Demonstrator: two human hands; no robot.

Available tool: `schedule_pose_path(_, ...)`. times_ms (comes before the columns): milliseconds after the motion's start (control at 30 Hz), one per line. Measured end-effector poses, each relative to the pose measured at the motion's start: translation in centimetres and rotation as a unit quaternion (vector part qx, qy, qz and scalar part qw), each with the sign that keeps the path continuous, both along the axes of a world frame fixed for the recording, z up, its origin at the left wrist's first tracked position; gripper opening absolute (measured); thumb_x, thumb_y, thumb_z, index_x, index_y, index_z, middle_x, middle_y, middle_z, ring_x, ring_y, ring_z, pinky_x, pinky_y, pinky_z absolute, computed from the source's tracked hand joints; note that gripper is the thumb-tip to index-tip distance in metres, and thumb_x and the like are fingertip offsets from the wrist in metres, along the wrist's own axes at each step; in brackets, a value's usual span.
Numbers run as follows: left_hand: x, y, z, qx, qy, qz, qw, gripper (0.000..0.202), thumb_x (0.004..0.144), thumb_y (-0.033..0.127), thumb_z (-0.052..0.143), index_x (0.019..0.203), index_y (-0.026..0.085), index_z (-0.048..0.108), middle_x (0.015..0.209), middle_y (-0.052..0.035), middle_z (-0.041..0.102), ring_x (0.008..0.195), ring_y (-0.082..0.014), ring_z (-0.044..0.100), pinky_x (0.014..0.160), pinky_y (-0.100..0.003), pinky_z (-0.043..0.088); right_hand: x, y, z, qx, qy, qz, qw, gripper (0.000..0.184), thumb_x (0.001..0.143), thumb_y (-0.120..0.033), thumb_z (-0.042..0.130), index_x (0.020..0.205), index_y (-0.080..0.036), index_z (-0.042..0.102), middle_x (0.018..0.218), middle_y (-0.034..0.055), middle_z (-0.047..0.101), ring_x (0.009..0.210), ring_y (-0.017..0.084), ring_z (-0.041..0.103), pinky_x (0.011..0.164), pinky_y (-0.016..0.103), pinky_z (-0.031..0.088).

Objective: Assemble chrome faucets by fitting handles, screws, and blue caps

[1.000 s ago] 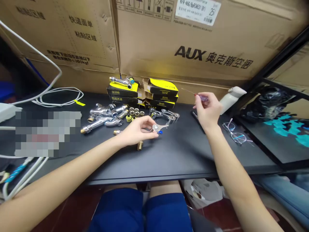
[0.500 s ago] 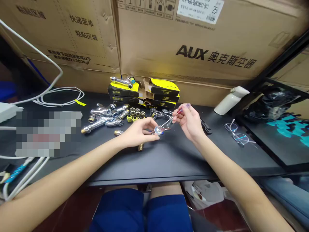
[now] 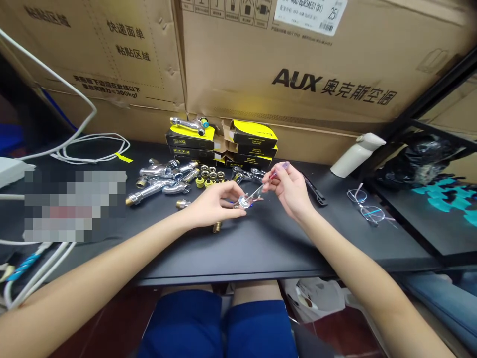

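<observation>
My left hand (image 3: 214, 205) grips a small chrome faucet handle (image 3: 244, 201) low over the table, its fingers wrapped around one end. My right hand (image 3: 288, 191) pinches a purple-handled screwdriver (image 3: 261, 186). The thin shaft slants down, and its tip meets the round centre of the faucet handle. A brass fitting (image 3: 217, 227) stands just below my left hand. Part of the faucet handle is hidden by my fingers.
Chrome faucet bodies (image 3: 152, 181) and brass fittings (image 3: 208, 175) lie left of my hands, before stacked black-and-yellow boxes (image 3: 251, 144). A white bottle (image 3: 357, 155), glasses (image 3: 367, 209) and a black tool (image 3: 315, 190) are on the right of the black table (image 3: 279, 243).
My right hand has moved left from beside the bottle, bringing the screwdriver down onto the faucet handle. My left hand stays nearly in place, holding the faucet handle.
</observation>
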State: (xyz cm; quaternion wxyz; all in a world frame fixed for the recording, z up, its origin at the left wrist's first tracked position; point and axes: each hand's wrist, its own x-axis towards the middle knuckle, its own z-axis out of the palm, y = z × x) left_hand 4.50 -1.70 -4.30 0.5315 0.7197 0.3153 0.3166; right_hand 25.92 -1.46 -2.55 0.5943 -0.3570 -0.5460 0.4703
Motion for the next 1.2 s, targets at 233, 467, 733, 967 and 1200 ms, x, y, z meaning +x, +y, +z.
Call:
schedule_pose_path(233,0.0,-0.1,0.0,0.002,-0.006,-0.002,1.0,0.032,0.07,0.029,0.08,0.093,0.016,0.06,0.097,-0.0072,0.071,0.095,-0.0209,0.069,0.09,-0.041,0.056,0.0,0.1,-0.2,-0.014,-0.017,-0.019,1.0,0.032,0.086,-0.053,0.063,0.082,-0.023,0.052,0.072,-0.0018,0.066,0.057,0.012,0.063,0.059,0.028,0.059)
schedule_pose_path(467,0.0,0.0,0.0,0.002,-0.002,-0.003,1.0,0.034,0.069,0.03,0.081,0.094,0.016,0.061,0.097,-0.0063,0.071,0.094,-0.02,0.069,0.089,-0.038,0.057,0.0,-0.3,0.1,0.006,-0.001,-0.031,0.999,0.03,0.084,-0.049,0.068,0.083,-0.022,0.056,0.074,-0.0012,0.067,0.054,0.01,0.062,0.055,0.026,0.058)
schedule_pose_path(733,0.1,-0.2,0.1,0.016,0.024,0.02,0.999,0.036,0.069,0.034,0.08,0.097,0.015,0.07,0.093,-0.0066,0.07,0.089,-0.0192,0.066,0.082,-0.034,0.059,0.0,-1.6,0.9,0.091,-0.027,-0.039,0.995,0.034,0.087,-0.048,0.064,0.115,-0.029,0.058,0.078,-0.0031,0.066,0.046,0.009,0.058,0.049,0.025,0.054)
schedule_pose_path(967,0.1,-0.1,0.2,0.005,0.015,0.0,1.0,0.036,0.069,0.031,0.08,0.1,0.015,0.073,0.094,-0.0071,0.073,0.089,-0.0197,0.069,0.084,-0.034,0.06,0.0,-1.4,1.3,0.076,-0.009,-0.068,0.995,0.026,0.089,-0.047,0.06,0.1,-0.024,0.066,0.082,0.0,0.071,0.041,0.007,0.055,0.039,0.022,0.047)
schedule_pose_path(1200,0.2,-0.1,0.1,0.005,0.018,0.031,0.999,0.047,0.066,0.034,0.082,0.106,0.012,0.073,0.096,-0.0094,0.074,0.091,-0.0215,0.069,0.086,-0.037,0.06,0.2,-1.1,1.7,0.052,0.052,-0.093,0.993,0.031,0.072,-0.04,0.081,0.072,-0.02,0.056,0.07,-0.0036,0.069,0.041,0.005,0.055,0.04,0.018,0.049)
